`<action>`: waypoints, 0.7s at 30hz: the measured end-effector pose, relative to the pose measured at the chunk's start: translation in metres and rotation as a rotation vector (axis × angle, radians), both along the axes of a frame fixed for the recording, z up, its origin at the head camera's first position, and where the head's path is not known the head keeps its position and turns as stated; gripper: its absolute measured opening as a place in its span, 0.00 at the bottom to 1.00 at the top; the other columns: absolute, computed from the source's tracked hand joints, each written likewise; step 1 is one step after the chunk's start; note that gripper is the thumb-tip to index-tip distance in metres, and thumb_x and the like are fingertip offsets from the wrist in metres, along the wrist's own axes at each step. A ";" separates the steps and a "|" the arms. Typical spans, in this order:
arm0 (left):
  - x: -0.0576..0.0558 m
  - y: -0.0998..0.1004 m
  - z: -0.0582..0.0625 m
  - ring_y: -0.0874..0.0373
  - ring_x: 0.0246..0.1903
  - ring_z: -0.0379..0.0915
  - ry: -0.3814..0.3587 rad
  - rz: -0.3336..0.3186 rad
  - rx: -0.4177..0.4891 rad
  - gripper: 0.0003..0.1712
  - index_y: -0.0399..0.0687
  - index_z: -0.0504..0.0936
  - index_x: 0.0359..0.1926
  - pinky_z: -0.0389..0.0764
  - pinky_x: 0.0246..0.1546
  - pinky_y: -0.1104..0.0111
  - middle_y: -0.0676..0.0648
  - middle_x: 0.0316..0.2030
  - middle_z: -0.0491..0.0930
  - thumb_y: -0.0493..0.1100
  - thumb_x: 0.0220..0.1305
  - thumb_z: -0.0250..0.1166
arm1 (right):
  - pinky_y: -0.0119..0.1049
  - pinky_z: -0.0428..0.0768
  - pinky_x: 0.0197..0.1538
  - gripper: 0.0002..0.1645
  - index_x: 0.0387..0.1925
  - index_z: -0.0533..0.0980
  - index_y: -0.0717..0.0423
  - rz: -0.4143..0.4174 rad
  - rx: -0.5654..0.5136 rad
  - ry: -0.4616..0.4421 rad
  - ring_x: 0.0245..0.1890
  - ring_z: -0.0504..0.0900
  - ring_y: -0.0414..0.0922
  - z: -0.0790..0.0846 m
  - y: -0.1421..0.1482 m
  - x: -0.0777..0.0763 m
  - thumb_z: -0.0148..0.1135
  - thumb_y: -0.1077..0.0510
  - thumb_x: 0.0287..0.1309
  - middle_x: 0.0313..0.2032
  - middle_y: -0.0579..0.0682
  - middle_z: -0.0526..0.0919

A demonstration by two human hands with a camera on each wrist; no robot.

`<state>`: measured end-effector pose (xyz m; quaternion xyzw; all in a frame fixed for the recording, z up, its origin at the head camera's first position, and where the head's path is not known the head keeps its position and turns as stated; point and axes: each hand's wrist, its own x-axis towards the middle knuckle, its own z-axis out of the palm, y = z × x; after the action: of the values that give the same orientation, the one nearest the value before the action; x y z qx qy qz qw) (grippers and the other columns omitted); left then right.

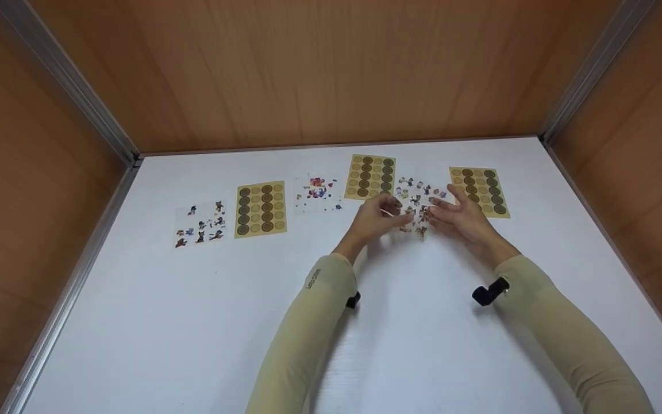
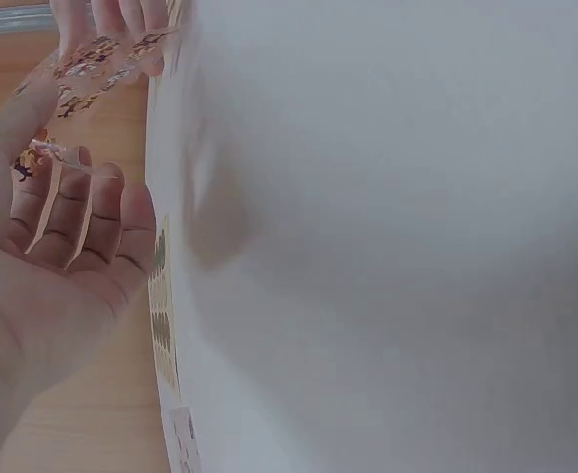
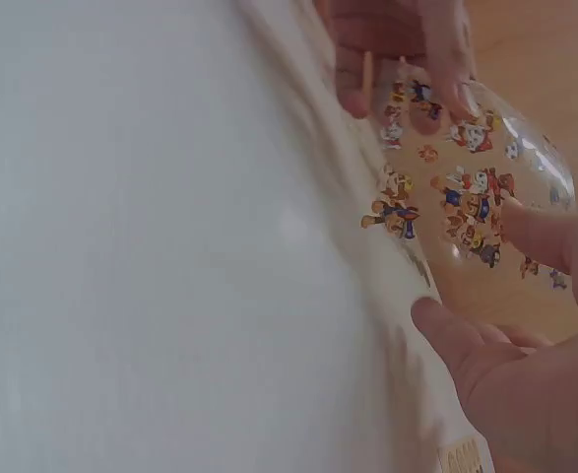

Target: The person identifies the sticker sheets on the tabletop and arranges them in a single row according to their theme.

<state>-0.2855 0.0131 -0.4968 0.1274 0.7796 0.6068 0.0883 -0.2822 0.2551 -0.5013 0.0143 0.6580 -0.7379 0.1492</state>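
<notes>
A clear sticker sheet (image 3: 478,202) with small colourful cartoon figures is raised and bowed between the two hands. My left hand (image 1: 376,221) pinches its near left part between thumb and curled fingers, seen close up in the left wrist view. My right hand (image 1: 464,221) is at the sheet's right side, its fingers spread and fairly straight. In the right wrist view the right thumb (image 3: 540,235) touches the sheet, while another finger stands apart from it. Part of the sheet is hidden behind the hands.
Gold sticker sheets with round coin-like prints lie at the left (image 1: 261,210), the middle (image 1: 370,175) and the right (image 1: 489,190). Two more clear sticker sheets lie at the far left (image 1: 201,224) and left of middle (image 1: 317,192). Wooden panels (image 1: 331,75) enclose the white table (image 1: 193,333).
</notes>
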 end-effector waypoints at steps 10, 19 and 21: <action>0.007 -0.009 0.009 0.58 0.38 0.78 -0.098 0.078 0.021 0.25 0.43 0.81 0.46 0.84 0.40 0.63 0.48 0.38 0.82 0.50 0.55 0.80 | 0.43 0.82 0.56 0.20 0.60 0.73 0.58 0.040 -0.144 0.010 0.45 0.87 0.47 0.011 -0.004 0.006 0.62 0.67 0.68 0.45 0.51 0.87; 0.008 -0.032 0.013 0.53 0.38 0.82 -0.273 0.069 0.132 0.10 0.44 0.82 0.45 0.86 0.45 0.58 0.46 0.40 0.82 0.44 0.69 0.69 | 0.44 0.85 0.52 0.31 0.70 0.68 0.59 0.085 -0.046 -0.076 0.47 0.87 0.49 0.015 -0.003 0.008 0.64 0.64 0.68 0.49 0.51 0.86; 0.008 -0.040 0.013 0.49 0.40 0.83 -0.319 0.052 0.183 0.11 0.44 0.81 0.49 0.86 0.48 0.54 0.44 0.42 0.83 0.42 0.69 0.68 | 0.45 0.84 0.54 0.34 0.71 0.65 0.61 0.107 -0.030 -0.084 0.48 0.87 0.50 0.017 -0.006 0.009 0.64 0.63 0.67 0.50 0.51 0.86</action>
<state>-0.2774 -0.0265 -0.4843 0.0167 0.7004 0.6896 0.1833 -0.2733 0.2491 -0.4841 0.0079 0.6398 -0.7376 0.2158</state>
